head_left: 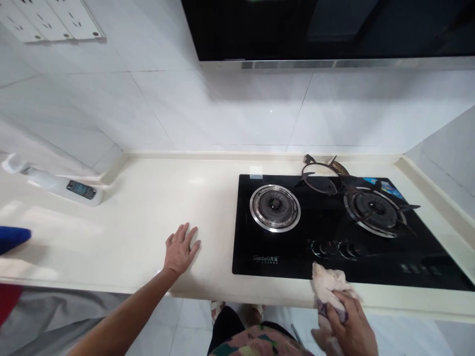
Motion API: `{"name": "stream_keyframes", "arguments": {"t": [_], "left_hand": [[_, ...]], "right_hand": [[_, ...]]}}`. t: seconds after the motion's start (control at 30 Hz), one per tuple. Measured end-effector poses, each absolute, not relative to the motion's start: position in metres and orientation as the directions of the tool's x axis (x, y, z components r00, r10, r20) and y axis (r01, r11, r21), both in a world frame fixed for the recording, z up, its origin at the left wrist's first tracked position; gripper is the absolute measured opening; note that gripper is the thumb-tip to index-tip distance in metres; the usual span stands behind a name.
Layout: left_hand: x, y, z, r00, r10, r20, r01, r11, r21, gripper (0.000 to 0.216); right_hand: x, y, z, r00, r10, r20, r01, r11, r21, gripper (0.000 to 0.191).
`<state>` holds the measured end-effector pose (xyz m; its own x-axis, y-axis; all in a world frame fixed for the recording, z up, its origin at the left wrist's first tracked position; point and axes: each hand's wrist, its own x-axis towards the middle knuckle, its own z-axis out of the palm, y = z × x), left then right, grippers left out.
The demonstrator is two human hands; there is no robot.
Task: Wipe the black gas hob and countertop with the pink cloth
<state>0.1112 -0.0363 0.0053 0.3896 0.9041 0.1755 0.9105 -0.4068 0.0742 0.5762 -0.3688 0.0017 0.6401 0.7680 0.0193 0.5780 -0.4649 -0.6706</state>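
Observation:
My left hand (pixel 180 248) lies flat on the cream countertop (pixel 148 198), fingers spread, left of the gas stove. In my right hand (pixel 352 324) is a bunched pale cloth (pixel 330 287) with a purplish patch, held at the counter's front edge. The cloth's upper end reaches the front rim of the black glass gas stove (pixel 289 252); whether it touches the glass I cannot tell. The left burner (pixel 275 206) has no pan support on it. A dark pan support (pixel 315 183) rests at the stove's back edge, tilted, and another (pixel 374 207) sits over the right burner.
A black range hood (pixel 334 29) hangs above the stove. At the left lies a white spray bottle (pixel 55 183) with a dark label, and a blue object (pixel 13 238) is nearer the front. White wall sockets (pixel 52 20) are at upper left.

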Motion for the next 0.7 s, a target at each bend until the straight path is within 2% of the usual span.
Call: {"name": "stream_keyframes", "arguments": {"t": [0.1, 0.2, 0.27, 0.3, 0.37, 0.43, 0.57, 0.7], "left_hand": [[0.112, -0.037, 0.005, 0.388, 0.906, 0.168, 0.91, -0.405, 0.088, 0.051], [0.113, -0.038, 0.005, 0.38, 0.912, 0.157, 0.912, -0.397, 0.1, 0.051], [0.112, -0.038, 0.005, 0.379, 0.912, 0.155, 0.913, -0.396, 0.096, 0.05], [0.112, -0.038, 0.005, 0.38, 0.912, 0.155, 0.914, -0.396, 0.091, 0.05], [0.112, -0.038, 0.005, 0.382, 0.911, 0.154, 0.914, -0.397, 0.084, 0.05], [0.112, -0.039, 0.006, 0.383, 0.911, 0.152, 0.914, -0.398, 0.085, 0.05], [0.115, -0.04, 0.007, 0.379, 0.914, 0.141, 0.913, -0.395, 0.104, 0.051], [0.116, -0.041, 0.008, 0.379, 0.915, 0.136, 0.914, -0.393, 0.103, 0.051]], "right_hand": [[0.558, -0.354, 0.017, 0.681, 0.728, -0.074, 0.468, -0.511, -0.721, 0.037], [0.544, -0.326, 0.041, 0.646, 0.701, -0.304, 0.226, -0.555, -0.8, 0.049], [0.542, -0.304, 0.054, 0.631, 0.708, -0.318, 0.169, -0.525, -0.834, 0.053], [0.542, -0.292, 0.057, 0.64, 0.726, -0.25, 0.213, -0.481, -0.85, 0.053], [0.545, -0.27, 0.057, 0.625, 0.779, -0.048, 0.409, -0.38, -0.83, 0.051], [0.544, -0.25, 0.049, 0.536, 0.84, 0.088, 0.624, -0.324, -0.711, 0.049], [0.516, -0.221, 0.033, 0.398, 0.913, 0.09, 0.845, -0.326, -0.424, 0.047], [0.461, -0.202, 0.04, 0.251, 0.967, 0.044, 0.924, -0.226, -0.308, 0.048]]}}
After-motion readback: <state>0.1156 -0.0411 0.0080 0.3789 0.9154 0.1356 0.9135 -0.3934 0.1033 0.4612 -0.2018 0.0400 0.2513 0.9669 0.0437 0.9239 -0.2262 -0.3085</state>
